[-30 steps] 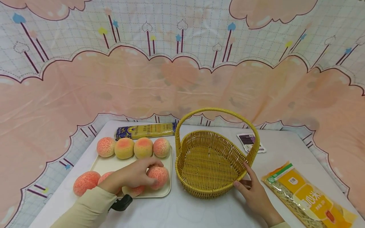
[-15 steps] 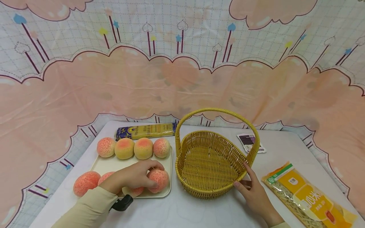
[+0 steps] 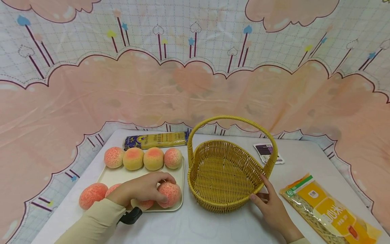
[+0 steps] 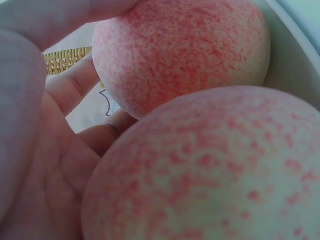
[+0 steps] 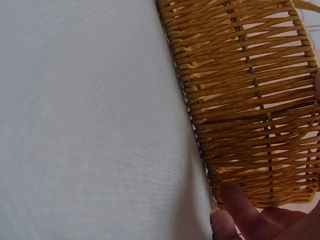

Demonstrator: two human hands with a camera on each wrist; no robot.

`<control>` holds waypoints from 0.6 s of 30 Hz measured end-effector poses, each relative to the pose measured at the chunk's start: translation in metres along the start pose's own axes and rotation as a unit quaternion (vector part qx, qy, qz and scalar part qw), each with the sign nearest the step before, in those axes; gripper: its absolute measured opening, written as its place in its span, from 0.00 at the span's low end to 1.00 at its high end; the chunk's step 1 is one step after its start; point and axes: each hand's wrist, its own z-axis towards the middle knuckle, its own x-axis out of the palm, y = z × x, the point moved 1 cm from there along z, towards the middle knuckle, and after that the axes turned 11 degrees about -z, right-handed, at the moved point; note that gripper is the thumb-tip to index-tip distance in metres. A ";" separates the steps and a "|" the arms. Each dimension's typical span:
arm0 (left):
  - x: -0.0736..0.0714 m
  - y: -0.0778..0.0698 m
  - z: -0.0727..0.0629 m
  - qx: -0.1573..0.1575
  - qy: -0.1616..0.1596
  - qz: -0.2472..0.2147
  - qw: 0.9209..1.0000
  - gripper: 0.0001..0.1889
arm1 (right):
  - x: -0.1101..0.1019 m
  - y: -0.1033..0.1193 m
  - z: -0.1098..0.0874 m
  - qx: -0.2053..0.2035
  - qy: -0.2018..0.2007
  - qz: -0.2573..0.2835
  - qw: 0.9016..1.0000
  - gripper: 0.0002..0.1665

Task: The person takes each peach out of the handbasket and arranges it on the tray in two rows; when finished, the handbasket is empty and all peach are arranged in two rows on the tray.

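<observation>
In the head view my left hand (image 3: 146, 187) grips a pink, speckled peach (image 3: 170, 194) at the front right corner of a cream tray (image 3: 115, 176). The left wrist view shows thumb and fingers around this peach (image 4: 185, 55), with a second peach (image 4: 215, 175) close to the camera. Several more peaches line the tray's back and front edges; my forearm partly hides the front row. My right hand (image 3: 269, 203) holds the right side of a yellow wicker basket (image 3: 225, 176), thumb at the rim. In the right wrist view, fingers (image 5: 245, 212) press low on the woven wall (image 5: 245, 100).
A blue and yellow noodle packet (image 3: 161, 140) lies behind the tray. Right of the basket are a small purple and white sachet (image 3: 268, 152) and an orange bag of noodles (image 3: 330, 211). The basket's tall handle (image 3: 228, 117) arches above it. A patterned curtain hangs behind the table.
The peach in my left hand has shifted slightly down toward the tray's front edge. My right hand and the basket have stayed put.
</observation>
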 end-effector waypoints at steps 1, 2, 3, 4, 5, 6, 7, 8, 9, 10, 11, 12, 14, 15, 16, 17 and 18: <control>0.000 0.000 0.000 -0.004 0.001 -0.003 1.000 0.24 | 0.000 0.000 0.000 -0.001 0.000 -0.001 1.000 0.49; 0.000 0.000 0.000 -0.007 0.002 -0.005 1.000 0.24 | 0.000 0.000 0.000 -0.001 -0.001 -0.001 1.000 0.49; 0.000 0.001 0.000 -0.010 0.004 -0.007 1.000 0.24 | 0.000 0.000 0.000 -0.002 -0.001 -0.001 1.000 0.49; 0.000 0.001 0.000 -0.012 0.006 -0.009 1.000 0.24 | 0.000 0.000 -0.001 -0.003 -0.002 0.000 1.000 0.49; -0.001 0.001 0.000 -0.015 0.008 -0.009 1.000 0.24 | 0.000 0.000 -0.001 -0.004 -0.002 0.000 1.000 0.49; -0.001 0.001 0.000 -0.016 0.010 -0.011 1.000 0.24 | 0.000 0.000 -0.001 -0.005 -0.002 0.001 1.000 0.49; -0.001 0.001 0.000 -0.017 0.014 -0.011 1.000 0.23 | 0.000 0.001 -0.001 -0.006 -0.003 0.002 1.000 0.49; -0.001 0.001 0.001 -0.017 0.016 -0.012 1.000 0.23 | 0.000 0.001 -0.001 -0.006 -0.003 0.002 1.000 0.49; -0.002 0.001 0.001 -0.017 0.019 -0.012 1.000 0.23 | 0.000 0.001 -0.001 -0.008 -0.004 0.003 1.000 0.49; -0.002 0.000 0.001 -0.016 0.022 -0.012 1.000 0.23 | -0.001 0.001 -0.001 -0.007 -0.004 0.004 1.000 0.49; -0.002 0.000 0.001 -0.016 0.023 -0.012 1.000 0.23 | -0.001 0.001 -0.001 -0.007 -0.004 0.005 1.000 0.49; -0.002 0.000 0.001 -0.017 0.025 -0.013 0.999 0.22 | -0.001 0.001 -0.001 -0.007 -0.004 0.005 1.000 0.49; -0.002 -0.001 0.001 -0.019 0.027 -0.012 0.999 0.22 | -0.001 0.001 -0.001 -0.007 -0.006 0.005 1.000 0.49; -0.003 -0.001 0.001 -0.019 0.028 -0.012 0.999 0.22 | -0.001 0.001 -0.001 -0.006 -0.005 0.005 1.000 0.49; -0.003 -0.001 0.001 -0.019 0.028 -0.012 0.999 0.22 | -0.001 0.000 -0.001 -0.005 -0.005 0.004 1.000 0.49; -0.003 -0.001 0.001 -0.021 0.028 -0.011 0.999 0.22 | -0.001 0.000 -0.001 -0.004 -0.004 0.003 1.000 0.49; -0.003 0.000 0.001 -0.022 0.029 -0.010 0.999 0.22 | -0.001 0.000 0.000 -0.005 -0.003 0.002 1.000 0.49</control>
